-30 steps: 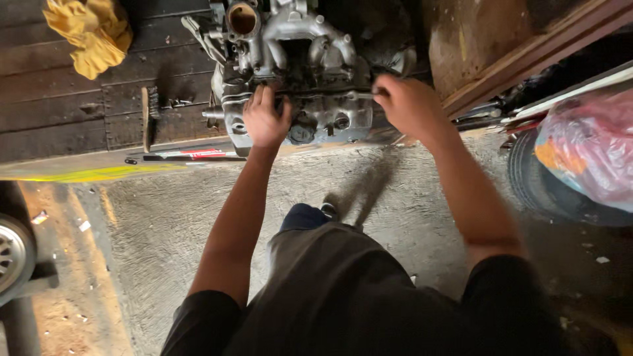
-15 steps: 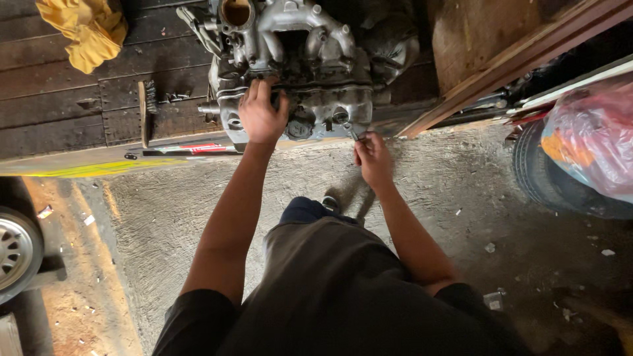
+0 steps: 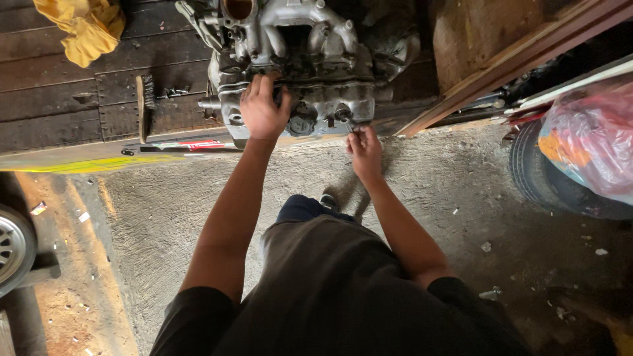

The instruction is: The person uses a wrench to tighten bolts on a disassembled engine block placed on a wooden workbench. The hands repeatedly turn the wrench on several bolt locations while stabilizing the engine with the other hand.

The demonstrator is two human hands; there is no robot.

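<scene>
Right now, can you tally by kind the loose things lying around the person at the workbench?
Engine block, left hand resting on it, right hand at its front edge with a small tool: 1
Yellow cloth: 1
Wire brush: 1
Tyre: 1
Plastic bag: 1
Car wheel: 1
Total: 6

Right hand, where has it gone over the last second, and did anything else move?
The right hand left the engine's right side, dropped toward the person, then rose to the engine block's lower front edge, where it now pinches a small metal tool. The left hand stayed pressed on the block's front. The yellow cloth, wire brush and tyre kept their places.
</scene>
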